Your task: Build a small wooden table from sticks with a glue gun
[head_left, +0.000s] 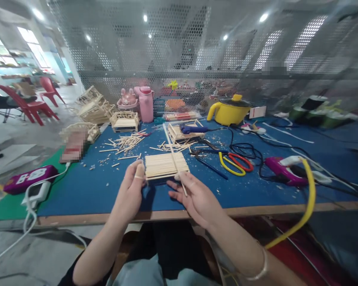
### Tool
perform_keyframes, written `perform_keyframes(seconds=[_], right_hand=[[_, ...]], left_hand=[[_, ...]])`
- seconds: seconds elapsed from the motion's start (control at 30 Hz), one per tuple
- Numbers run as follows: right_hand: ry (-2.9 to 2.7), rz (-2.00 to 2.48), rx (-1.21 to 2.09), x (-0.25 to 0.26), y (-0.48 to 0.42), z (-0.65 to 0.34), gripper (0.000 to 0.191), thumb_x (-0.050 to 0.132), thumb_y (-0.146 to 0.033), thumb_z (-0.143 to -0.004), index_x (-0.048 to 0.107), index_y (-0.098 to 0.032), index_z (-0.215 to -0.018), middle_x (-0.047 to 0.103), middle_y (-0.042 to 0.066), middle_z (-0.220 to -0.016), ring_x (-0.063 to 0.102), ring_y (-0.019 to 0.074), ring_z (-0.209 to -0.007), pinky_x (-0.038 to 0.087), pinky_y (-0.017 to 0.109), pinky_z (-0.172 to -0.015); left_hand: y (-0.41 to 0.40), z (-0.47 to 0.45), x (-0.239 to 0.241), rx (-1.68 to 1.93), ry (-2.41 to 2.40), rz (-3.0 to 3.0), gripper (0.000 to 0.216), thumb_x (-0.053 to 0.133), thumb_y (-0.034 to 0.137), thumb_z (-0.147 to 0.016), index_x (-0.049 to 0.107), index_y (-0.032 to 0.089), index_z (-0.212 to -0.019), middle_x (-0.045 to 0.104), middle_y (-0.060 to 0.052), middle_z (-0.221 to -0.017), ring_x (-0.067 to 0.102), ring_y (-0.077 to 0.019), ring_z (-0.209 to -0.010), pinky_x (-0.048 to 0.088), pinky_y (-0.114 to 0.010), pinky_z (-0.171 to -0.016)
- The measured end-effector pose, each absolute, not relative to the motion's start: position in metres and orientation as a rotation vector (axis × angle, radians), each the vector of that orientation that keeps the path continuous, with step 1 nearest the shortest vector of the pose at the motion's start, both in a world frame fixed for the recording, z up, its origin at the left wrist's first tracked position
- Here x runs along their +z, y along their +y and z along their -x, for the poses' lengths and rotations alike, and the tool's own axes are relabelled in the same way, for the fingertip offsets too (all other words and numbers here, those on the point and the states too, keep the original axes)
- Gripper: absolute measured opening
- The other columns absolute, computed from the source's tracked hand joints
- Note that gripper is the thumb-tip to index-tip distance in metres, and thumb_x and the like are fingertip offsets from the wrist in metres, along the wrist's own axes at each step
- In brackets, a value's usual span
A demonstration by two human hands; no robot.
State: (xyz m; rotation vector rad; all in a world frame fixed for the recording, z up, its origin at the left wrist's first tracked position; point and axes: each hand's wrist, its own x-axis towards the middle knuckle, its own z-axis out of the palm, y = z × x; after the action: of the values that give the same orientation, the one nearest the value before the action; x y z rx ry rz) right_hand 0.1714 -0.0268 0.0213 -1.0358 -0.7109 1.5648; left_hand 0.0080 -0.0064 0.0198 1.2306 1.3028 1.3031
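A flat panel of wooden sticks point(164, 163) laid side by side is tilted up just above the blue mat. Its left end is pinched in my left hand point(131, 184), with the thumb along the edge. My right hand point(200, 195) is closed on a long thin pale stick point(170, 145), which slants up across the panel's right part. The right fingertips are at the panel's lower right corner; whether they also grip it I cannot tell. Beyond the panel, a blue glue gun point(193, 129) rests on a small wooden stick frame point(179, 137).
Loose wooden sticks point(127, 142) lie scattered behind the panel. To the right are pliers point(210, 165), scissors point(234, 163), black cords and a purple power strip point(283, 171). A yellow pot point(231, 112) and a pink jug point(145, 104) stand at the back; a phone point(74, 145) is at left.
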Motion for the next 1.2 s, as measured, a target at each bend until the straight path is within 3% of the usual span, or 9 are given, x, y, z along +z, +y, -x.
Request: perform_keyframes(seconds=[0.13,0.2,0.37,0.5,0.67,0.8,0.97,1.1,1.2], right_hand=[[-0.757,1.163,1.548,0.033,-0.003,-0.174,0.009,0.059,-0.030,-0.082,0.057,-0.021,-0.080,0.063,0.000,-0.078,0.059,0.0107,-0.064,0.043,0.016,-0.042],[-0.818,1.226,1.604,0.039,0.012,-0.186,0.008,0.057,-0.026,-0.082,0.056,-0.020,-0.078,0.061,0.000,-0.070,0.056,0.0097,-0.056,0.039,0.015,-0.039],[-1.288,1.044,1.904,0.047,0.051,-0.224,0.010,0.061,-0.025,-0.069,0.057,-0.016,-0.069,0.057,-0.002,-0.060,0.049,0.0075,-0.048,0.036,0.017,-0.042],[-1.692,0.970,2.207,0.051,0.081,-0.233,0.015,0.067,-0.027,-0.054,0.059,-0.013,-0.054,0.053,-0.003,-0.047,0.043,0.0070,-0.041,0.030,0.018,-0.039],[-1.963,0.929,2.425,0.065,0.120,-0.211,0.014,0.070,-0.023,-0.053,0.064,-0.011,-0.054,0.058,-0.001,-0.048,0.048,0.0079,-0.043,0.034,0.019,-0.044],[-2.183,0.876,2.452,0.069,0.148,-0.192,0.019,0.074,-0.028,-0.057,0.064,-0.012,-0.059,0.059,-0.002,-0.051,0.048,0.0071,-0.046,0.035,0.017,-0.047],[-2.574,0.786,2.125,0.079,0.159,-0.196,0.027,0.072,-0.039,-0.065,0.063,-0.014,-0.062,0.057,-0.004,-0.060,0.049,0.0080,-0.056,0.039,0.019,-0.055],[-2.527,0.933,1.452,0.100,0.137,-0.233,0.020,0.062,-0.035,-0.079,0.063,-0.016,-0.072,0.061,0.000,-0.079,0.053,0.0112,-0.073,0.043,0.023,-0.070],[-2.207,1.198,1.229,0.104,0.107,-0.266,0.029,0.049,-0.042,-0.088,0.059,-0.018,-0.075,0.055,-0.001,-0.066,0.048,0.0115,-0.060,0.041,0.023,-0.058]], left_hand=[[-0.061,-0.021,0.018,1.210,1.168,-1.338,0.052,0.045,0.053,-0.088,0.045,0.025,-0.131,0.050,-0.012,-0.138,0.057,-0.0241,-0.116,0.045,-0.041,-0.098],[-0.086,-0.025,0.013,1.233,1.158,-1.490,0.049,0.055,0.050,-0.084,0.053,0.028,-0.127,0.038,-0.011,-0.148,0.048,-0.0293,-0.127,0.043,-0.044,-0.102],[-0.092,-0.016,0.010,1.371,1.241,-1.535,0.029,0.058,0.042,-0.083,0.065,0.024,-0.104,0.054,-0.014,-0.134,0.056,-0.0299,-0.117,0.048,-0.044,-0.097],[-0.053,0.001,0.016,1.515,1.379,-1.393,0.033,0.057,0.036,-0.085,0.055,0.024,-0.116,0.050,-0.010,-0.137,0.049,-0.0252,-0.124,0.045,-0.038,-0.099],[-0.009,-0.001,0.012,1.178,1.383,-1.388,0.045,0.053,0.039,-0.087,0.047,0.023,-0.128,0.053,-0.012,-0.133,0.054,-0.0234,-0.119,0.041,-0.040,-0.102],[0.014,-0.009,0.012,1.033,1.228,-1.277,0.050,0.048,0.040,-0.089,0.037,0.018,-0.132,0.065,-0.010,-0.108,0.063,-0.0191,-0.095,0.049,-0.034,-0.083],[0.027,-0.009,0.023,0.973,1.231,-1.202,0.048,0.057,0.038,-0.083,0.043,0.016,-0.123,0.052,0.006,-0.065,0.048,-0.0095,-0.054,0.039,-0.022,-0.052],[0.017,-0.004,0.025,0.899,1.248,-1.131,0.053,0.060,0.045,-0.080,0.045,0.020,-0.124,0.054,0.002,-0.073,0.046,-0.0096,-0.055,0.039,-0.019,-0.042],[0.004,0.000,0.022,0.890,1.269,-0.971,0.065,0.063,0.049,-0.077,0.039,0.027,-0.133,0.052,0.003,-0.076,0.047,-0.0094,-0.055,0.042,-0.020,-0.042]])
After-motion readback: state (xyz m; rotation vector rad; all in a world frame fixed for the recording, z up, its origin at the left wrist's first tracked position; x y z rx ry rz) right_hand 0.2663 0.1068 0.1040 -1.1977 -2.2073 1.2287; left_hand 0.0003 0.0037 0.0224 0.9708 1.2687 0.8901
